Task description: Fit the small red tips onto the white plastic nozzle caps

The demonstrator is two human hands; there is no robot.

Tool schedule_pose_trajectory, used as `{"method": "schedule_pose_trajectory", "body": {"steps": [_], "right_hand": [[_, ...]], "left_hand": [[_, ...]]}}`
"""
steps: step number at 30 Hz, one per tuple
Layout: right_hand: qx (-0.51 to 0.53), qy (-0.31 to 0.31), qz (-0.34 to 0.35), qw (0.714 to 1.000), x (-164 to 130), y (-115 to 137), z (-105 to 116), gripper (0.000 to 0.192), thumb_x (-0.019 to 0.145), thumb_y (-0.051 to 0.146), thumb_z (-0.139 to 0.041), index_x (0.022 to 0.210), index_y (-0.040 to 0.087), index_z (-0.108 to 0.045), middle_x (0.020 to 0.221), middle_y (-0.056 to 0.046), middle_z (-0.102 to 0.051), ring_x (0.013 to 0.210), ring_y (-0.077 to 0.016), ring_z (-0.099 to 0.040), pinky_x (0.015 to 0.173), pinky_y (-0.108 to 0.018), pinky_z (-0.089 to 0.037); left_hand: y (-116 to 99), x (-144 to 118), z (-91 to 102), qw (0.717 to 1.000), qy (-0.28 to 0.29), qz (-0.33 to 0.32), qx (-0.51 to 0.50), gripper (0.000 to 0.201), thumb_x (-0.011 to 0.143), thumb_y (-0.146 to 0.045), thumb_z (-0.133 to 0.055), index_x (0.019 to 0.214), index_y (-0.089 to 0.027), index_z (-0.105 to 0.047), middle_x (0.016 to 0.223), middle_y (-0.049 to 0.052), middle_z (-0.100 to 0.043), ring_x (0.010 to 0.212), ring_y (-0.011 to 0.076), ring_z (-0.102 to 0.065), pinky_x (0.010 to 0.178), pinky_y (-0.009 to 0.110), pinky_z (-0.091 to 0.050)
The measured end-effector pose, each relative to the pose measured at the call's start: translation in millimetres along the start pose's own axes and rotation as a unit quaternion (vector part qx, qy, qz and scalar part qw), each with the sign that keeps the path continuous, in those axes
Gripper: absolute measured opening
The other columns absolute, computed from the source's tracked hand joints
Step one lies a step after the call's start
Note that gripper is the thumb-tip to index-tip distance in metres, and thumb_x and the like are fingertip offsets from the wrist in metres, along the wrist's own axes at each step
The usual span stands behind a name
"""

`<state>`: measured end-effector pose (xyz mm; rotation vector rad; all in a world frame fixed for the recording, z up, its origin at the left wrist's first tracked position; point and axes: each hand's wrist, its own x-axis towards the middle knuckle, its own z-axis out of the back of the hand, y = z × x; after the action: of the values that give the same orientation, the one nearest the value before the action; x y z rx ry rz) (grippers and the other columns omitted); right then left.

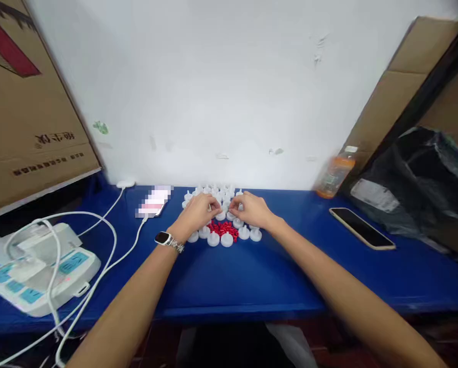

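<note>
My left hand [197,212], with a watch [163,237] at its wrist, reaches in among the white round caps, fingers curled and thumb and fingertips pinched together. Facing it, my right hand [255,208] is pinched too, a short gap apart. A white cap [220,215] with a small upright nozzle lies between the two sets of fingertips. Whatever either pinch holds is too small or hidden to tell. Just below the hands is a heap of small red pieces [225,228]. Several more caps surround it, including a front white cap [226,239].
A power strip [66,276] with looping white cables lies left, near a charging phone [156,200]. To the right are another phone [361,228], an orange bottle [334,176] and a dark plastic bag [409,174]. A cardboard box [33,112] borders the blue table [236,286].
</note>
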<state>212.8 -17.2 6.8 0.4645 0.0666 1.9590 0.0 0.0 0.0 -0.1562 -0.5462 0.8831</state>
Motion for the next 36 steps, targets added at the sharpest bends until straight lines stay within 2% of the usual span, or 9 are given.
{"method": "schedule_pose_trajectory", "body": {"steps": [7, 12, 16, 19, 22, 24, 26, 28, 36], "right_hand": [[0.006, -0.007, -0.033, 0.999, 1, 1, 0, 0.012, 0.087, 0.032, -0.062, 0.094, 0.028, -0.072, 0.089, 0.001, -0.073, 0.096, -0.0209, -0.059, 0.069, -0.028, -0.039], [0.033, -0.075, -0.029, 0.996, -12, 7, 2, 0.022, 0.094, 0.043, -0.055, 0.1, 0.028, -0.069, 0.092, -0.002, -0.07, 0.094, -0.0213, -0.058, 0.07, -0.03, -0.041], [0.044, -0.139, 0.017, 0.989, -37, 11, 2, 0.032, 0.098, 0.048, -0.048, 0.109, 0.024, -0.067, 0.108, -0.008, -0.066, 0.107, -0.0238, -0.054, 0.088, -0.037, -0.045], [0.03, -0.125, 0.055, 0.99, -59, 14, -1, 0.046, 0.095, 0.054, -0.05, 0.128, 0.024, -0.06, 0.132, -0.012, -0.056, 0.127, -0.0286, -0.046, 0.103, -0.046, -0.04], [-0.007, -0.093, 0.059, 0.994, -73, 15, -5, 0.067, 0.087, 0.065, -0.056, 0.143, 0.029, -0.049, 0.153, -0.014, -0.036, 0.146, -0.0389, -0.023, 0.111, -0.059, -0.031], [-0.023, -0.072, 0.055, 0.996, -75, 15, -8, 0.079, 0.083, 0.07, -0.057, 0.15, 0.035, -0.039, 0.161, -0.012, -0.022, 0.149, -0.0445, -0.008, 0.111, -0.067, -0.025], [-0.03, -0.057, 0.045, 0.997, -72, 13, -11, 0.087, 0.079, 0.076, -0.057, 0.153, 0.04, -0.031, 0.165, -0.01, -0.012, 0.149, -0.0485, -0.001, 0.11, -0.073, -0.021], [-0.034, -0.046, 0.04, 0.998, -66, 10, -14, 0.09, 0.076, 0.079, -0.056, 0.154, 0.042, -0.029, 0.166, -0.009, -0.009, 0.149, -0.0503, 0.001, 0.109, -0.076, -0.018], [-0.058, -0.018, 0.05, 0.997, -50, -1, -19, 0.079, 0.083, 0.079, -0.047, 0.151, 0.04, -0.038, 0.165, -0.009, -0.018, 0.15, -0.0467, -0.004, 0.112, -0.075, -0.015]], "left_hand": [[-6, 2, -5.0, 1.0, 0.027, 0.002, 0.005, 0.014, 0.089, -0.031, -0.062, 0.086, -0.022, -0.072, 0.089, 0.005, -0.07, 0.094, 0.0244, -0.06, 0.082, 0.036, -0.044], [-11, -2, 1.0, 1.0, -0.028, 0.007, 0.005, 0.032, 0.093, -0.049, -0.055, 0.1, -0.022, -0.07, 0.1, 0.006, -0.068, 0.099, 0.026, -0.059, 0.089, 0.041, -0.046], [-19, -21, 9.1, 0.997, -0.071, 0.014, 0.002, 0.042, 0.099, -0.054, -0.04, 0.115, -0.024, -0.065, 0.121, 0.007, -0.062, 0.115, 0.0271, -0.055, 0.101, 0.047, -0.043], [-24, -44, 9.1, 0.997, -0.07, 0.021, 0.031, 0.053, 0.094, -0.061, -0.046, 0.133, -0.026, -0.052, 0.143, 0.01, -0.049, 0.135, 0.0319, -0.043, 0.11, 0.055, -0.036], [-23, -64, 3.9, 0.997, -0.052, 0.025, 0.053, 0.087, 0.079, -0.074, -0.06, 0.148, -0.027, -0.035, 0.159, 0.014, -0.029, 0.146, 0.0372, -0.027, 0.116, 0.059, -0.029], [-19, -71, -0.7, 0.997, -0.031, 0.026, 0.066, 0.105, 0.068, -0.08, -0.065, 0.152, -0.028, -0.028, 0.164, 0.014, -0.016, 0.151, 0.0416, -0.014, 0.118, 0.064, -0.021], [-14, -70, -5.1, 0.997, -0.011, 0.037, 0.072, 0.116, 0.061, -0.084, -0.066, 0.154, -0.029, -0.024, 0.165, 0.015, -0.008, 0.151, 0.0452, -0.006, 0.117, 0.069, -0.015], [-11, -65, -8.8, 0.996, 0.001, 0.049, 0.072, 0.12, 0.058, -0.085, -0.066, 0.155, -0.03, -0.022, 0.166, 0.015, -0.006, 0.151, 0.0462, -0.002, 0.116, 0.071, -0.013], [-3, -45, -18.8, 0.996, 0.018, 0.062, 0.063, 0.113, 0.06, -0.087, -0.062, 0.153, -0.031, -0.029, 0.165, 0.013, -0.014, 0.151, 0.0451, -0.003, 0.115, 0.071, -0.016]]}}
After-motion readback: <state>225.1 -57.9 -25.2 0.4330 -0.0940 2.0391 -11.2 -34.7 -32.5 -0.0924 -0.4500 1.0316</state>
